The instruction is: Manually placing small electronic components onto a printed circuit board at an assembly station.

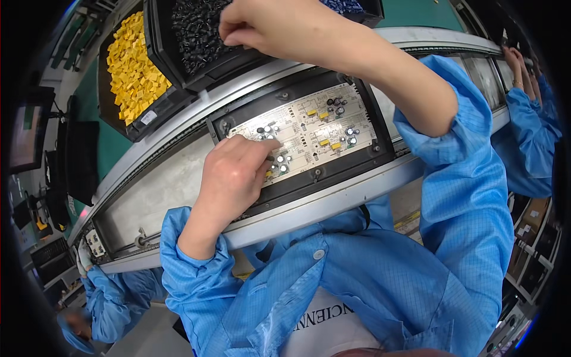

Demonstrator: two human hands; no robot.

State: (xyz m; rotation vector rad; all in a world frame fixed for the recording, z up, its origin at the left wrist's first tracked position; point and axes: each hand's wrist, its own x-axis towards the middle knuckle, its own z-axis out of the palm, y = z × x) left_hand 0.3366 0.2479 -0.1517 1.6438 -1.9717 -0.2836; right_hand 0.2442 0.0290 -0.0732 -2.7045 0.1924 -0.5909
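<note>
My left hand (233, 174) is over the left part of a pale circuit board panel (304, 156), its fingers bent and drawn together at the small upright parts there. Whatever its fingertips hold, if anything, is hidden. The panel lies in a black carrier frame (351, 171) and bears yellow block-shaped parts (324, 143) and small round capacitors (350, 132). Above a bin of small black components (199, 35), my right hand (262, 27) is closed with thumb and fingers pinched. I cannot make out anything between them.
The carrier sits between the metal rails (333, 199) of a conveyor. A bin of yellow parts (135, 68) stands at the far left, and blue parts (342, 5) show at the top. Co-workers in blue sleeves (529, 131) are at right and lower left; a monitor (28, 128) stands left.
</note>
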